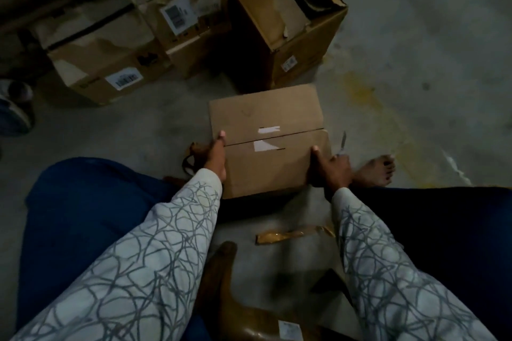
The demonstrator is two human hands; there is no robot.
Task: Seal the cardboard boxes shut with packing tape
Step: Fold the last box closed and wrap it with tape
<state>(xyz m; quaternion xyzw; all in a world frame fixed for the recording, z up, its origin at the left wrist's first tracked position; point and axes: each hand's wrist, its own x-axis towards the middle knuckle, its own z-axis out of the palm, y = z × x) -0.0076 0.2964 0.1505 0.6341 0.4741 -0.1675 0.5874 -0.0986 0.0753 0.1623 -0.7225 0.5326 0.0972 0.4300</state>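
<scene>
Fingers of the left hand (214,156) clasp the left side of the small brown cardboard box (266,163), thumb on top. The right hand (331,169) clasps the right side likewise, a thin grey blade (343,142) jutting up beside it. The box sits on the grey concrete floor (401,63), flaps closed, seam untaped. This looks like a positioning step; next, tape must be laid along that seam and pressed down.

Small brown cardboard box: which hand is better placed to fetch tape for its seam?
Left, probably: left hand is beside what looks like a brown tape roll; right hand holds a thin metal blade.
</scene>
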